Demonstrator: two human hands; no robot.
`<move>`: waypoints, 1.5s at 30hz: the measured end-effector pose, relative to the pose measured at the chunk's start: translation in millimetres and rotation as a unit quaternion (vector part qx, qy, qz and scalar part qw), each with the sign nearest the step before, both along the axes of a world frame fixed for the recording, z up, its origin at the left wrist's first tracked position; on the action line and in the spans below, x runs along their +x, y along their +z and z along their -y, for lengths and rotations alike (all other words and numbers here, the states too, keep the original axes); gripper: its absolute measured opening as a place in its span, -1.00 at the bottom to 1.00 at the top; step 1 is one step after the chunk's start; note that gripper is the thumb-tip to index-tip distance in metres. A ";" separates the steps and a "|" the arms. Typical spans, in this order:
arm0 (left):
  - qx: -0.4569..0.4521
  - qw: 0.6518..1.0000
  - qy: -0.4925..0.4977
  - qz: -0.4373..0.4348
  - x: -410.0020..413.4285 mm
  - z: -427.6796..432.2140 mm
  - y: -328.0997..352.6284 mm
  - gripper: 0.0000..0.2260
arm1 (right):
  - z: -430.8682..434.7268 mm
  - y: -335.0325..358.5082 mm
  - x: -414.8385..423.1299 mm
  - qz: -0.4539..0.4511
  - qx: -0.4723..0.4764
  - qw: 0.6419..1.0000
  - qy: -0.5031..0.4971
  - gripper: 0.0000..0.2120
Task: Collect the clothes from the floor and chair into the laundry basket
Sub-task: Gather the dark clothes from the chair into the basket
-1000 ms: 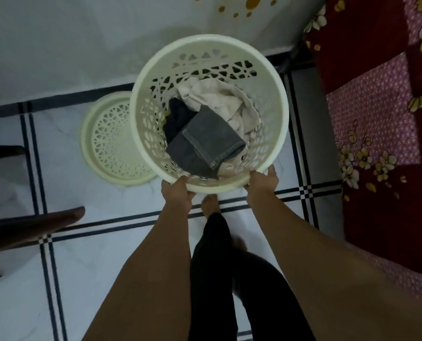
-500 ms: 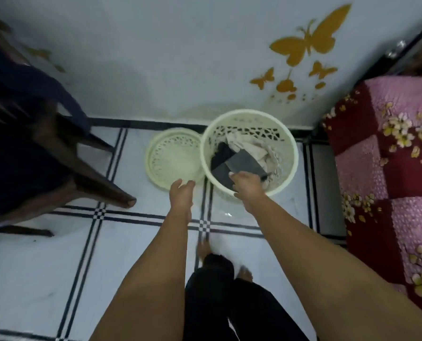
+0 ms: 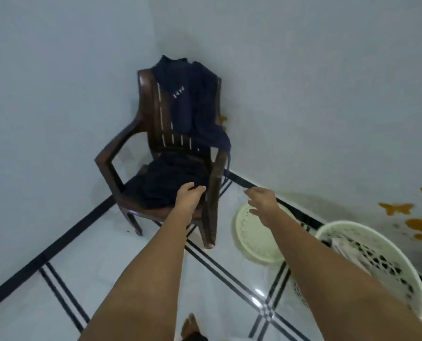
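With left hand (image 3: 189,196) closing loosely on the dark garment (image 3: 167,184) heaped on the chair (image 3: 131,134) seat, right hand (image 3: 262,201) open and empty beside the chair: bunch it all, lift clear of the armrests, then carry to the basket (image 3: 382,264) right of the chair.

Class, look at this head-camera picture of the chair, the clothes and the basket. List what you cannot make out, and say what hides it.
1. Basket: its contents are mostly hidden by its wall and the right arm; the picture's right edge cuts it off.
2. Left hand: whether it grips the dark garment on the seat is unclear; blur.
3. Navy shirt: its print is too small to read.
4. Chair: the back legs are hidden by the seat.
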State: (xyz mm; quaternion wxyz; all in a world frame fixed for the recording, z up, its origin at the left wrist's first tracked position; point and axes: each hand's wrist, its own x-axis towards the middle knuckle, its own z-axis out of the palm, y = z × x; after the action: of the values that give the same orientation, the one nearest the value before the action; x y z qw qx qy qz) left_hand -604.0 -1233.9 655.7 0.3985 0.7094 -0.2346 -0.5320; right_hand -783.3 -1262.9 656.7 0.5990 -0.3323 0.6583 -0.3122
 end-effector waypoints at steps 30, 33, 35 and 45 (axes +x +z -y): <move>0.419 0.904 0.012 0.087 212.0 357.4 -277.5 0.26 | 359.0 -226.3 245.5 -0.132 0.160 0.964 0.167 -0.89; 0.443 0.889 0.042 0.113 215.5 362.0 -304.7 0.24 | 370.8 -256.5 254.2 -0.126 0.149 0.968 0.156 -0.88; 0.441 0.884 0.057 0.146 215.4 363.0 -311.6 0.14 | 371.0 -269.0 257.7 -0.120 0.142 0.970 0.153 -0.71; 0.220 0.955 0.194 0.038 246.5 353.1 -235.1 -0.41 | 371.2 -194.6 264.0 -0.104 0.093 0.977 0.161 -0.61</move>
State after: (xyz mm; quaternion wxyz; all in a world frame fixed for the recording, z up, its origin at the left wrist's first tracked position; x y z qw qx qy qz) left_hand -357.5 -1587.0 420.6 0.3188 0.8308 0.0155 -0.4560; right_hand -519.3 -1634.1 462.1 0.5980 -0.4071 0.6812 -0.1124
